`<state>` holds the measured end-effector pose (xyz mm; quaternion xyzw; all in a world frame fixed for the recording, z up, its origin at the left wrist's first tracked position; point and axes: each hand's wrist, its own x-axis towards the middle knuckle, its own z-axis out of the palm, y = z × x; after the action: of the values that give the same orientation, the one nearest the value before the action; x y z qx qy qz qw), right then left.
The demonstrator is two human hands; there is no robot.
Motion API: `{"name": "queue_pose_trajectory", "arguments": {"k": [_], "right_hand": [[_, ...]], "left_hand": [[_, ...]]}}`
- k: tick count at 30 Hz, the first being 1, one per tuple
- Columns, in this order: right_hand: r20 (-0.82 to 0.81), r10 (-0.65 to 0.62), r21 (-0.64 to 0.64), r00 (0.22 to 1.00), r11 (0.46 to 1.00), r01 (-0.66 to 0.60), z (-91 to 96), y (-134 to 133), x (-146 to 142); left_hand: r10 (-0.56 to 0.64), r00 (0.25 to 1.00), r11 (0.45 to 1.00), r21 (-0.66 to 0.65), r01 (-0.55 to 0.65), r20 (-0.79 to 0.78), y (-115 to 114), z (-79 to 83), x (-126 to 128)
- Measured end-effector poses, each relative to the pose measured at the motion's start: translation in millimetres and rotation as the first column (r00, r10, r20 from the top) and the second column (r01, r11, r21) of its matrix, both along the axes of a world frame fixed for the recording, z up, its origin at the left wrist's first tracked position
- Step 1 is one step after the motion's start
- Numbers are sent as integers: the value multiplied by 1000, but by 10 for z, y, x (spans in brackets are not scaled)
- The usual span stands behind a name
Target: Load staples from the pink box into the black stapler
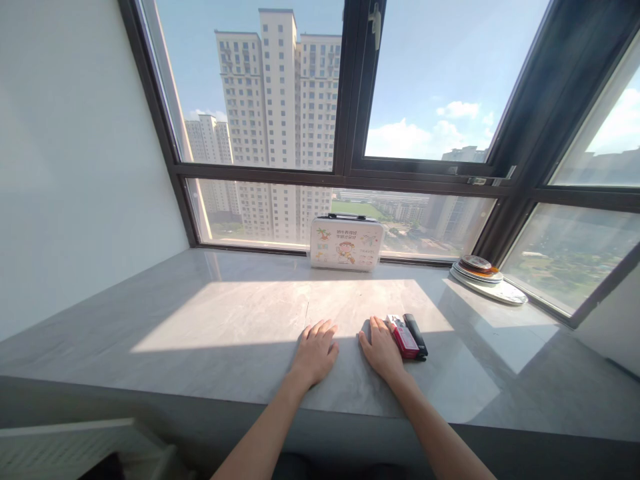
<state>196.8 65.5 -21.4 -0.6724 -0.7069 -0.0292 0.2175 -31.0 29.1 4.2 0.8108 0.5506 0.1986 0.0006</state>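
My left hand (316,353) lies flat on the grey marbled sill (225,363), fingers stretched out, holding nothing. To its right my right hand (382,348) also rests palm down with fingers extended. Just beside that hand, against or very near its fingers, lies a red and white box (404,339). A black stapler (416,337) lies along the box's right side. Whether the right fingers touch the box I cannot tell.
A white carry case (346,244) with cartoon prints and a dark handle stands against the window. Several stacked plates and lids (477,277) sit in the right corner. Dark window frames (350,179) border the back, a white wall (75,167) the left.
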Motion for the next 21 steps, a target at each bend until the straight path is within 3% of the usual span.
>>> {"name": "queue_pose_trajectory", "arguments": {"k": [12, 21], "right_hand": [[108, 70, -65, 992, 996, -63, 158, -286, -206], [100, 50, -147, 994, 988, -35, 228, -337, -243]], "left_hand": [[26, 1000, 999, 28, -26, -3, 45, -31, 94], [47, 999, 998, 29, -47, -2, 99, -7, 150]]}}
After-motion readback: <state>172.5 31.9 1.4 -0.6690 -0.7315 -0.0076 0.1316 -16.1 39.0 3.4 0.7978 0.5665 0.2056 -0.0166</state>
